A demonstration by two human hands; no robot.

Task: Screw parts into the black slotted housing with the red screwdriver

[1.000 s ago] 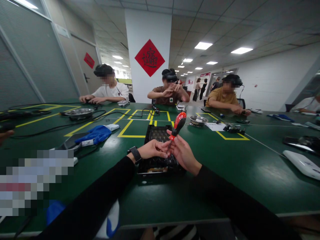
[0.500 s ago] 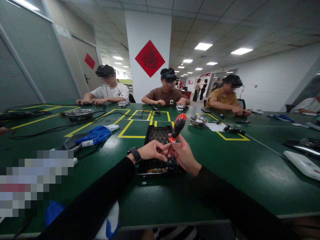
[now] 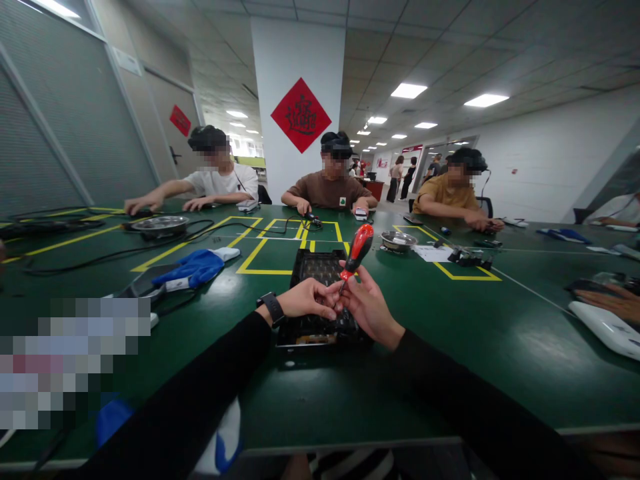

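A screwdriver (image 3: 359, 248) with a red and black handle stands tilted above a black open casing (image 3: 316, 265) on the green table. My right hand (image 3: 369, 303) is closed on the screwdriver near the lower end of its handle. Beside it, my left hand (image 3: 311, 299), with a dark watch on the wrist, has its fingers pinched together at the screwdriver's shaft; what they hold is too small to make out. Both hands are over the casing and partly hide its inside and the screwdriver's tip.
Blue and white gloves (image 3: 196, 268) lie on the left. Metal bowls (image 3: 399, 241) (image 3: 160, 225) stand farther back, with cables (image 3: 125, 260) across the left side. A white device (image 3: 605, 328) is at the right edge. Several people sit around the table.
The screwdriver has shifted slightly up and right. Across the table, the person in white has reached out to the left, and a hand has appeared at the right edge.
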